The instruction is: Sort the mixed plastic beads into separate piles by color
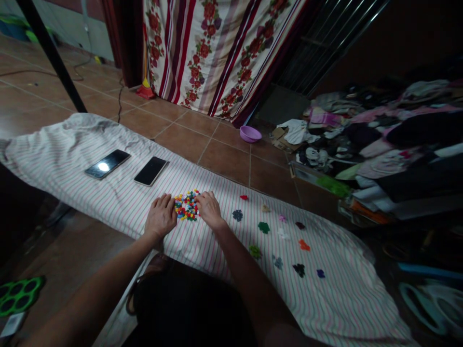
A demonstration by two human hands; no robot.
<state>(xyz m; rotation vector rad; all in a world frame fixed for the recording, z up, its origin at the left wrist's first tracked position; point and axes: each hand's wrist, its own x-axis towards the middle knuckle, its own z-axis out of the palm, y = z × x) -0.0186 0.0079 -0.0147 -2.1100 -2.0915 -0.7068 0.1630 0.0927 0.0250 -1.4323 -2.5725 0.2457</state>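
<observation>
Farthest left of the mixed pile of small coloured pieces (186, 207) lies a smartphone (112, 163) with glare on its screen; a dark-screened smartphone (151, 171) sits nearer the pile. My left hand (161, 215) rests at the pile's left edge, fingers close together. The pile is on the striped cloth (336, 299). At its right edge my right hand (209, 208) has bent fingers; whether they pinch a piece I cannot tell. Right of the pile come single-colour clusters, slate-grey (237, 215), lime-green (255, 251), dark green (264, 227), orange (304, 245) (and several more). A tug on the cloth could mix them; my right forearm might sweep the lime-green one. My fingers hide the pile's sides, and the pieces' shapes are too small to read.
</observation>
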